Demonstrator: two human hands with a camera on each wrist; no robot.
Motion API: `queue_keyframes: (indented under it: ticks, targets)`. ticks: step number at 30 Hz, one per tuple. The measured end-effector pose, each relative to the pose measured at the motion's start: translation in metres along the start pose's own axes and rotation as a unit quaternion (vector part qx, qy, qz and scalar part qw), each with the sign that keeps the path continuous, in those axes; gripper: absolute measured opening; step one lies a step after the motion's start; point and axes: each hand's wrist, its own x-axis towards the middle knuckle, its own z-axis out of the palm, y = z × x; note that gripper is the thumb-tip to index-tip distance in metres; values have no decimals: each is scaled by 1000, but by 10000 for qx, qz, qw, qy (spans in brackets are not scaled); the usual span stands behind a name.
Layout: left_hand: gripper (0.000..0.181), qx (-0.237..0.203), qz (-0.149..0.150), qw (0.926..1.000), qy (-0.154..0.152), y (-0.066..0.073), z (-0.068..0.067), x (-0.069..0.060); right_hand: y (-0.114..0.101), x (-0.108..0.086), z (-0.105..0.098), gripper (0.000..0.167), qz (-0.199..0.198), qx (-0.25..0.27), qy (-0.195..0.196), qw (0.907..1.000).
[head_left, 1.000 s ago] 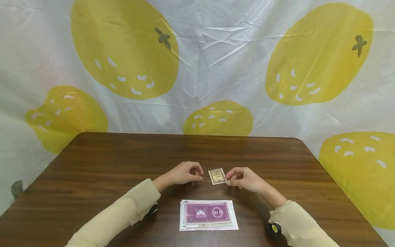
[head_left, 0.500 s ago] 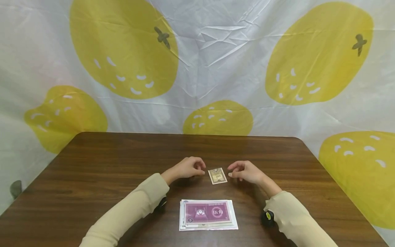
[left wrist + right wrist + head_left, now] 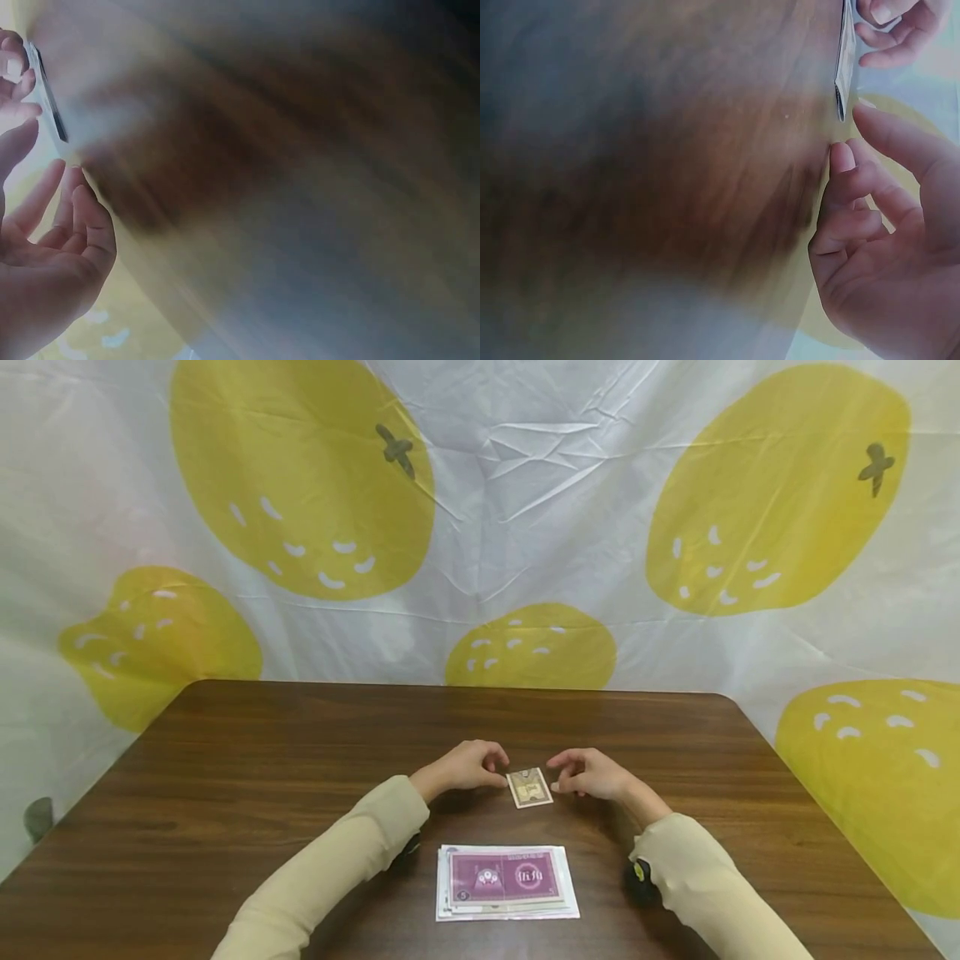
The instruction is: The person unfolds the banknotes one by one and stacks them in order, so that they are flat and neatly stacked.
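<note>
A small folded banknote [image 3: 529, 787], brown and yellow with a pale border, lies on the table between my two hands. Its folded layers show edge-on in the right wrist view [image 3: 844, 67]. My left hand [image 3: 468, 766] is just left of it, thumb tip close to its left edge and fingers loosely bent. On the other side, my right hand [image 3: 596, 775] has its thumb tip near the right edge, index finger raised apart from it. Both wrist views show small gaps between fingertips and note. Neither hand grips anything.
Nearer to me lies a flat stack of papers with a purple banknote [image 3: 502, 877] on top and a white sheet [image 3: 572, 902] under it. The dark wooden table [image 3: 300, 735] ends at a hanging white cloth [image 3: 540, 552] printed with yellow fruit.
My right hand has let go of the folded banknote's edge and moved slightly up. The left hand has moved right, closer to the note. The note and the stack have stayed in place.
</note>
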Motion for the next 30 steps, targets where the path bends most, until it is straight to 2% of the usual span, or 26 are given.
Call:
queue_keyframes:
  ticks: [7, 13, 18, 23, 30]
  targets:
    - [31, 468, 116, 9988, 31, 3, 5, 6, -3, 4, 4, 43, -90, -356, -115, 9993]
    - [32, 600, -29, 9982, 19, 4, 7, 8, -4, 7, 6, 43, -122, -924, -48, 9956]
    - [31, 759, -186, 9969, -36, 5, 10, 9, -4, 9, 7, 43, -59, -1110, -44, 9938]
    - [30, 748, -311, 9967, -77, 6, 12, 10, -4, 10, 7, 42, 7, -1115, -95, 9937]
    - [25, 574, -294, 9979, -78, 5, 13, 14, -6, 11, 6, 40, 36, -1167, -146, 9930]
